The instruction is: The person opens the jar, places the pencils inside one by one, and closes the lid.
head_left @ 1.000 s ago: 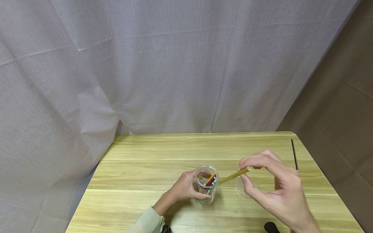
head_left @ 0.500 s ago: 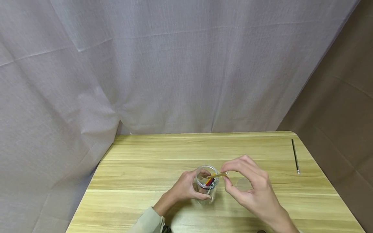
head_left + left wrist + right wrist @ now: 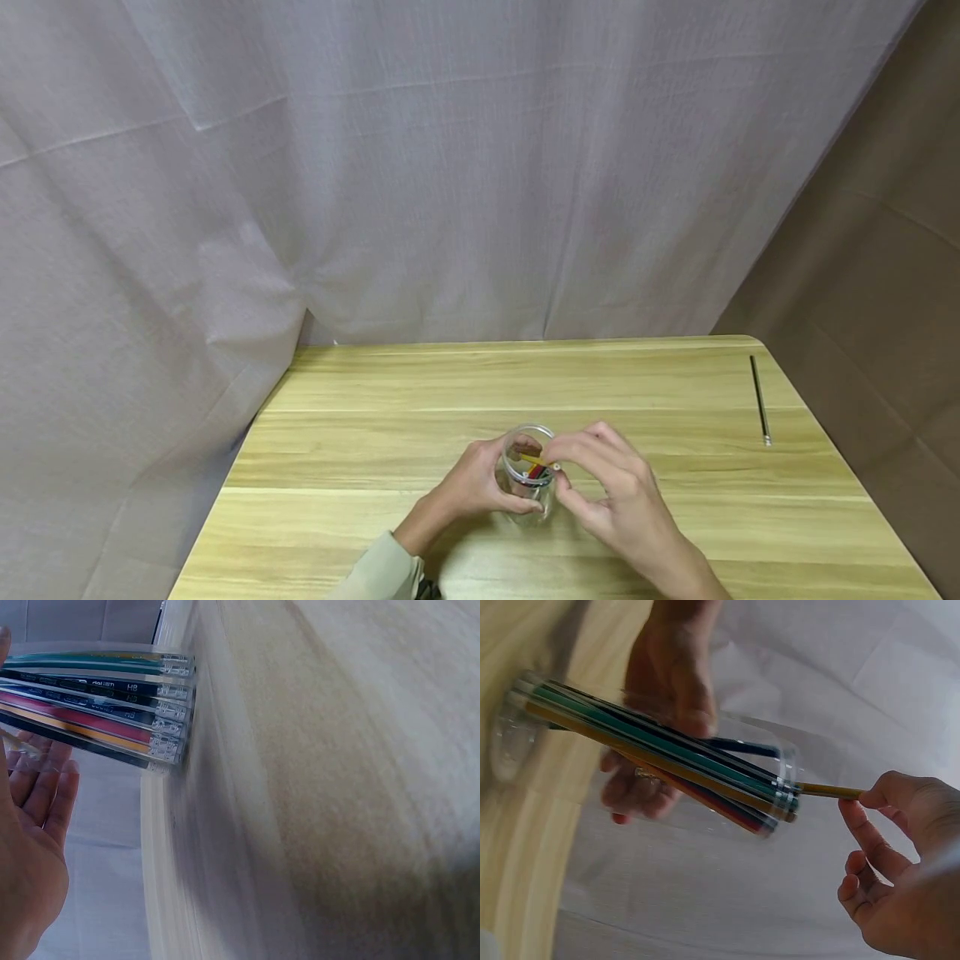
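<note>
My left hand [image 3: 468,483] grips a clear jar [image 3: 532,510] around its side, thumb in front and fingers behind. Inside stand several pencils [image 3: 97,694] in teal, dark blue, red, orange and black, their metal-banded eraser ends at the bottom. Between thumb and forefinger, my right hand [image 3: 611,492] pinches a yellow pencil [image 3: 829,791] near its unsharpened end. That pencil slants across the jar's mouth, its lower part inside the rim [image 3: 787,780]. In the head view the right fingertips are right at the rim.
A black pencil [image 3: 760,400] with a pale eraser end lies near the table's right edge. The wooden table [image 3: 390,383] backs onto a grey curtain [image 3: 450,208]. A darker brown curtain [image 3: 847,333] hangs along the right side.
My right hand has moved left with the yellow pencil, from beside the jar to its mouth, and the pencil has entered it. The left hand and jar stay put.
</note>
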Demonstrator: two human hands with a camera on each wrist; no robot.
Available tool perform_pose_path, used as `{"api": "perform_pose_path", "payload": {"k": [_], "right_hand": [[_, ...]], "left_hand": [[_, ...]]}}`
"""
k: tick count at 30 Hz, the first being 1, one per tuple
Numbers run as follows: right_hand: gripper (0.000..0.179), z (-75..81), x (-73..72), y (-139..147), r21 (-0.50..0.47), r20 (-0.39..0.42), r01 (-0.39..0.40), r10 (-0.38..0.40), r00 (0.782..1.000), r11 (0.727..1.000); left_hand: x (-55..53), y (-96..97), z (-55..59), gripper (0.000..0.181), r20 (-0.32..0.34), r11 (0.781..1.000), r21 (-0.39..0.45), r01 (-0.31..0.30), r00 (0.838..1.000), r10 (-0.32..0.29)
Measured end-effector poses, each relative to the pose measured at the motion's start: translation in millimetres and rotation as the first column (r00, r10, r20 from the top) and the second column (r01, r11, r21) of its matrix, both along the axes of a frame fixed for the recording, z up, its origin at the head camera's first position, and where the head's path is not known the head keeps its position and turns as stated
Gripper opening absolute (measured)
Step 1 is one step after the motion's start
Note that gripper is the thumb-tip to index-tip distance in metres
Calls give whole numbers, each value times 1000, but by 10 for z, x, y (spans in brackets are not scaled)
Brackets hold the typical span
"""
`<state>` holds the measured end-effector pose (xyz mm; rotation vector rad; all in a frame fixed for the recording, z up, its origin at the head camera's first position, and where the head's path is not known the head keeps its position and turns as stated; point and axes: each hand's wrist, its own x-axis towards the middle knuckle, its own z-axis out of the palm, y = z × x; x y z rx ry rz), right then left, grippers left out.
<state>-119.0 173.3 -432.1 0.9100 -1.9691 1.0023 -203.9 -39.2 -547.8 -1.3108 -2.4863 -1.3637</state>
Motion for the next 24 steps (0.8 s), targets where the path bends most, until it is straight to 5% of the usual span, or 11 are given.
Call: {"api": "perform_pose_path", "payload": {"k": [17,24], "right_hand": [[18,-317,30,6,115,48,26,-31,998,993],[18,-367,15,16,136,8,67,-69,998,989]], "left_hand": [[-4,-8,-15,74,23,1000,-2,1,1000,-1],[-3,-9,-17,75,29,1000,2,1,1000,-1]]}}
